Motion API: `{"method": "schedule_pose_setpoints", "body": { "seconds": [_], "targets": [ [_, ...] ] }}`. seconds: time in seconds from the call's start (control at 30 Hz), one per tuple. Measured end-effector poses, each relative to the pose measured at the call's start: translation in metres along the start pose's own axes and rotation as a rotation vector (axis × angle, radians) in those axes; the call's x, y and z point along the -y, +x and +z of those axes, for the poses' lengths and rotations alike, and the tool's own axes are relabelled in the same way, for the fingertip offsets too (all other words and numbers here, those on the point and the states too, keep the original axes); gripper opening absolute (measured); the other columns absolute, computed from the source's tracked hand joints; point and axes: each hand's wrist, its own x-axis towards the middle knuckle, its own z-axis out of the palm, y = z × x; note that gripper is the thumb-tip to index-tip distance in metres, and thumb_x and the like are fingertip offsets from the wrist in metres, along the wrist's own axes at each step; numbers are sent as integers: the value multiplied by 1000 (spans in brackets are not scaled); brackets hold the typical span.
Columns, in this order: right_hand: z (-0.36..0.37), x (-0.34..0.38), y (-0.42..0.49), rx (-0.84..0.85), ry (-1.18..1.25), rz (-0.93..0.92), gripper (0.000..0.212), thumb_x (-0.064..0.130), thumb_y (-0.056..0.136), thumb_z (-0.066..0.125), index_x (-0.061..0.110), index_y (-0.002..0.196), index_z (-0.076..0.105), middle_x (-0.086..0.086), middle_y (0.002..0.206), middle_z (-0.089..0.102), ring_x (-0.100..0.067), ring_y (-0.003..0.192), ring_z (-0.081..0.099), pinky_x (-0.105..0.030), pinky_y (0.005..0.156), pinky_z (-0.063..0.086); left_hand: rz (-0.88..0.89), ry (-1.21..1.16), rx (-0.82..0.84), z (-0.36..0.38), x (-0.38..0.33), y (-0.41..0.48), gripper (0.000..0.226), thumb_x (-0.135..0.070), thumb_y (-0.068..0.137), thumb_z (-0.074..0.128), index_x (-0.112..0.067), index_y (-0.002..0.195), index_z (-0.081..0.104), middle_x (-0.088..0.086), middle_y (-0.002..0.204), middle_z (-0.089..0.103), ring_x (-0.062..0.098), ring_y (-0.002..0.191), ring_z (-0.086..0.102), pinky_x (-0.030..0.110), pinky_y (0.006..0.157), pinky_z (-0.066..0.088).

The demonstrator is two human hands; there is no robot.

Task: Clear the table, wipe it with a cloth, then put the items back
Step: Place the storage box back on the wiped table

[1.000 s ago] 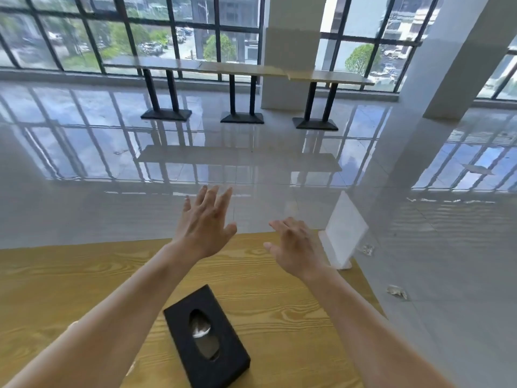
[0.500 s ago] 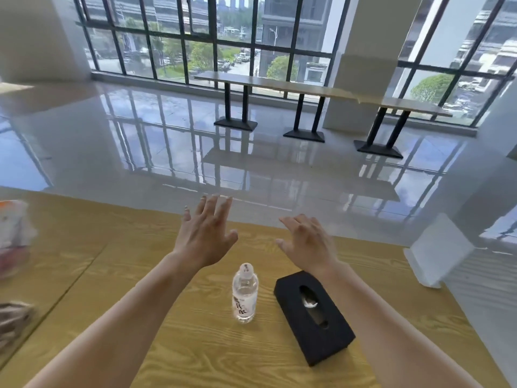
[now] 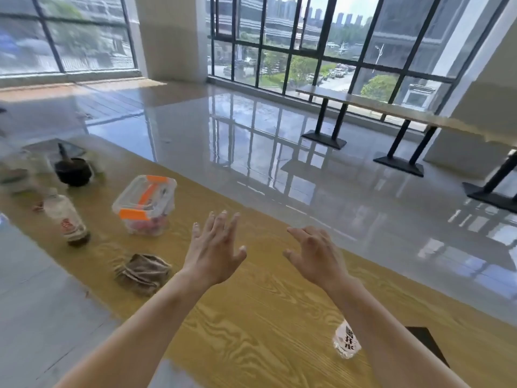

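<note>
A long wooden table point(image 3: 251, 317) runs from far left to near right. On it lie a crumpled brown cloth point(image 3: 142, 271), a clear box with an orange-clipped lid point(image 3: 145, 204), a brown-liquid bottle point(image 3: 67, 217), a black bowl holding a utensil point(image 3: 73, 170), a water bottle point(image 3: 346, 343) partly hidden by my right forearm, and a black tissue box point(image 3: 426, 343) at the right. My left hand point(image 3: 215, 247) and my right hand point(image 3: 316, 254) hover above the table's middle, fingers spread, holding nothing. The cloth lies just left of my left wrist.
Blurred items point(image 3: 16, 175) sit at the table's far left end. Beyond the table is a glossy tiled floor point(image 3: 265, 152), a row of high tables on black pedestals point(image 3: 391, 113) by the windows, and a white pillar point(image 3: 170, 37).
The view has swung left along the table: the tissue box and water bottle slid to the lower right, and the cloth, box, bottle and bowl came into sight. Both hands stay raised and spread.
</note>
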Motion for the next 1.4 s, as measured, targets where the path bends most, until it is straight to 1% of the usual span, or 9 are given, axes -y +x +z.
{"method": "schedule_pose_setpoints", "body": {
  "seconds": [0.43,0.6,0.7,0.83,1.07,1.17,1.23,1.3,1.4],
  "targets": [
    [102,89,140,144,159,-242,56,46,94,63,28,144,49,2,132,61,-24,125,51,-38,90,51,-312,137,12,7,142,40,74,-54,95,43,-27,156,10,5,165,11,25,152,8,55,121,10],
    [134,120,188,218,194,-259,54,48,93,63,30,142,50,1,127,60,-24,120,52,-39,89,50,-370,160,60,10,188,65,72,-53,96,43,-29,155,9,6,165,12,28,152,7,55,121,11],
    [154,142,215,252,219,-242,52,49,93,63,30,141,52,0,124,61,-24,119,53,-39,89,51,-371,153,53,12,217,89,66,-51,96,43,-29,153,17,8,163,17,28,151,12,54,121,16],
    [182,172,249,286,258,-170,54,47,93,64,27,142,52,-1,122,63,-26,119,56,-38,90,50,-341,128,34,18,268,129,65,-50,96,43,-24,153,22,12,160,25,29,149,19,50,120,20],
    [229,226,302,372,384,115,58,48,94,63,22,144,50,-2,135,63,-22,123,59,-39,100,50,-344,37,62,20,366,187,62,-44,91,52,-22,146,33,13,148,42,32,140,33,53,110,34],
    [245,249,322,420,402,196,60,50,95,61,17,144,50,-4,135,62,-23,122,59,-39,98,50,-363,-7,83,22,395,205,73,-34,91,54,-27,155,19,15,136,47,33,129,41,48,104,40],
    [253,264,335,462,387,240,58,53,95,58,13,137,54,-4,127,65,-23,111,61,-37,89,52,-402,-92,111,26,408,216,73,-31,92,51,-30,156,18,16,122,49,35,114,47,45,95,44],
    [260,275,346,480,378,281,48,55,96,57,13,118,60,-4,111,67,-20,93,62,-34,76,51,-437,-188,156,31,419,226,69,-31,93,46,-35,155,16,16,112,50,36,103,50,45,87,45],
    [268,284,356,486,407,333,38,48,98,56,11,104,61,-4,99,66,-21,87,63,-38,75,53,-467,-292,160,39,428,234,64,-28,93,49,-30,153,26,19,111,57,37,103,53,40,80,41]
  ]
}}
